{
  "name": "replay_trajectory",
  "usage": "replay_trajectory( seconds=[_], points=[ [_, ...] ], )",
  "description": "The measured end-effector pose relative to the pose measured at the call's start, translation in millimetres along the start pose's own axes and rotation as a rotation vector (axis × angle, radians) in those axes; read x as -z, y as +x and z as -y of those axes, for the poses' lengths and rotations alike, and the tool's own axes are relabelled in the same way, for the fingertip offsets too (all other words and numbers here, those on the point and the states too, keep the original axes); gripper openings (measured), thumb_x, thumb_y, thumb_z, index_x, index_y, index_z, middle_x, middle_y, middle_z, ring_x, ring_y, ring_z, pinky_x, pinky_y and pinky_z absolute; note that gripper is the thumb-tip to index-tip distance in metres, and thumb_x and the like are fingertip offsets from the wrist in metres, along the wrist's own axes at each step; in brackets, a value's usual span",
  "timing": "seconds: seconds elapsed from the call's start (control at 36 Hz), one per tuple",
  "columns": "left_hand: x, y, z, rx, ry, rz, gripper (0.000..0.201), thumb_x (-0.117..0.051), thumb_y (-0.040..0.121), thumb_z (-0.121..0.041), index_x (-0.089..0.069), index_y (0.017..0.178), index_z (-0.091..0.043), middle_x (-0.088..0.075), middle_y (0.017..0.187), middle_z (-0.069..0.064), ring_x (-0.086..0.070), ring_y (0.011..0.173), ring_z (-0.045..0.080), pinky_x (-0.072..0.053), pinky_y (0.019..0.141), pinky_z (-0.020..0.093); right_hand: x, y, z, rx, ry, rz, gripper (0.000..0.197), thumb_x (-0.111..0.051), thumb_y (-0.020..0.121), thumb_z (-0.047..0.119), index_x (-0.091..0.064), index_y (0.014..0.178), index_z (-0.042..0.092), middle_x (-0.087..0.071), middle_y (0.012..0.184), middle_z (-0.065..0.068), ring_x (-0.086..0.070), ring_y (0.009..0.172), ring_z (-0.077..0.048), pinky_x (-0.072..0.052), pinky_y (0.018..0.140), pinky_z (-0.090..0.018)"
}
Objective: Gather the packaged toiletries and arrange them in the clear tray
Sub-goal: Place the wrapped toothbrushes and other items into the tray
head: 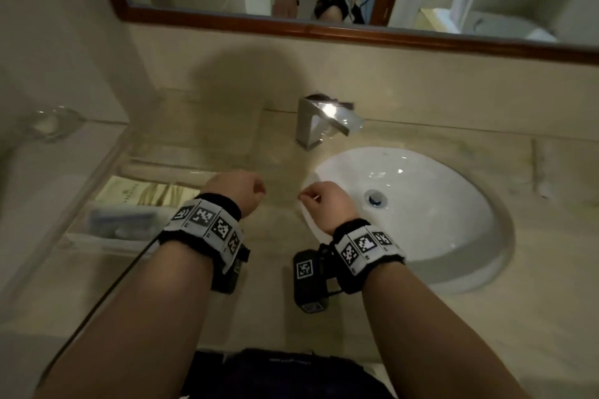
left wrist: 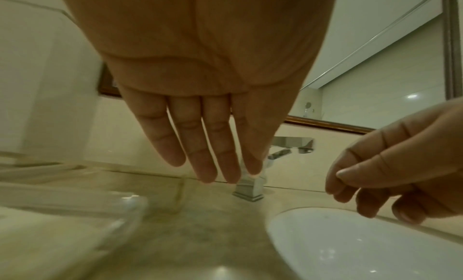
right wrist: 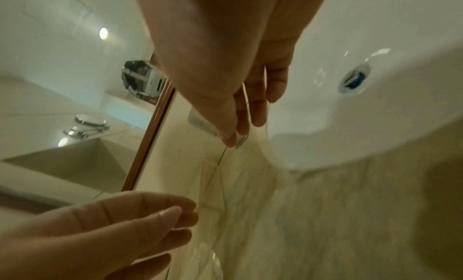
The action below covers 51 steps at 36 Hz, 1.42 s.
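Note:
A clear tray (head: 97, 241) stands on the counter at the left, its rim also showing in the left wrist view (left wrist: 130, 207). Inside it lie cream paper packets (head: 136, 193) and, nearer me, a blue packaged item (head: 123, 219). My left hand (head: 235, 189) hovers just right of the tray, fingers (left wrist: 208, 165) straight and together, holding nothing. My right hand (head: 325, 201) hangs over the basin's left rim with loosely bent fingers (right wrist: 258, 109), also holding nothing. The two hands are a short gap apart.
A white oval basin (head: 437, 220) with a drain (head: 376, 197) fills the right of the beige stone counter (head: 275, 317). A square chrome faucet (head: 321, 123) stands behind it. A wood-framed mirror (head: 324, 29) lines the back wall. A glass object (head: 48, 123) sits far left.

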<state>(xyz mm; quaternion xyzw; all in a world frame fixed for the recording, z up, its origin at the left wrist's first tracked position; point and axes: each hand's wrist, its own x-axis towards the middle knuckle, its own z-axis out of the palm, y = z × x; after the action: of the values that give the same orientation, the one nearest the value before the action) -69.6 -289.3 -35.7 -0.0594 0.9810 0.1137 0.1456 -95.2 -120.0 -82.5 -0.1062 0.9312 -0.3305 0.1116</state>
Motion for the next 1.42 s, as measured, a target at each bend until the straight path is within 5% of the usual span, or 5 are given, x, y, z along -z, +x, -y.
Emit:
replay_trajectory(
  seconds=[0.31,0.44,0.81,1.03,1.42],
  points=[
    [-25,36,-137,-0.185,-0.072,0.083,0.027,-0.048,0.095,-0.024,-0.064,0.116,-0.018,-0.063,0.122,0.005,-0.058,0.112,0.023,-0.044,0.093,0.032,88,-14,-121,-0.240,0.137,-0.193,0.021,-0.055,0.092,0.018,-0.070,0.098,0.005,-0.070,0.105,-0.011,-0.063,0.098,-0.025,-0.038,0.075,-0.020],
    [-37,55,-197,-0.244,-0.013,0.100,0.026,-0.047,0.094,-0.026,-0.065,0.112,-0.021,-0.065,0.119,0.004,-0.059,0.110,0.025,-0.045,0.094,0.034,130,-13,-187,-0.362,0.099,-0.277,0.018,-0.056,0.089,0.020,-0.070,0.096,0.013,-0.066,0.113,-0.011,-0.063,0.101,-0.028,-0.046,0.088,-0.028],
    [-60,102,-323,-0.282,-0.077,0.157,0.024,-0.045,0.094,-0.021,-0.062,0.111,-0.019,-0.064,0.114,0.003,-0.059,0.105,0.023,-0.050,0.093,0.035,242,12,-321,-0.695,-0.184,-0.296,0.055,-0.050,0.089,0.022,-0.035,0.141,0.019,-0.034,0.146,-0.014,-0.034,0.133,-0.034,-0.029,0.110,-0.042],
    [-67,123,-352,-0.249,-0.015,0.202,0.028,-0.041,0.097,-0.022,-0.059,0.119,-0.021,-0.060,0.123,0.003,-0.056,0.111,0.024,-0.045,0.093,0.033,262,41,-366,-0.797,-0.211,-0.311,0.052,-0.051,0.090,0.040,-0.044,0.136,0.016,-0.039,0.138,-0.018,-0.043,0.124,-0.039,-0.035,0.106,-0.048],
    [-71,131,-350,-0.211,0.072,0.231,0.029,-0.040,0.097,-0.025,-0.059,0.119,-0.021,-0.062,0.121,0.003,-0.058,0.110,0.023,-0.047,0.092,0.034,273,57,-381,-1.002,-0.250,-0.321,0.036,-0.040,0.098,0.011,-0.046,0.126,-0.010,-0.045,0.137,-0.030,-0.045,0.124,-0.042,-0.029,0.112,-0.046]
  ],
)
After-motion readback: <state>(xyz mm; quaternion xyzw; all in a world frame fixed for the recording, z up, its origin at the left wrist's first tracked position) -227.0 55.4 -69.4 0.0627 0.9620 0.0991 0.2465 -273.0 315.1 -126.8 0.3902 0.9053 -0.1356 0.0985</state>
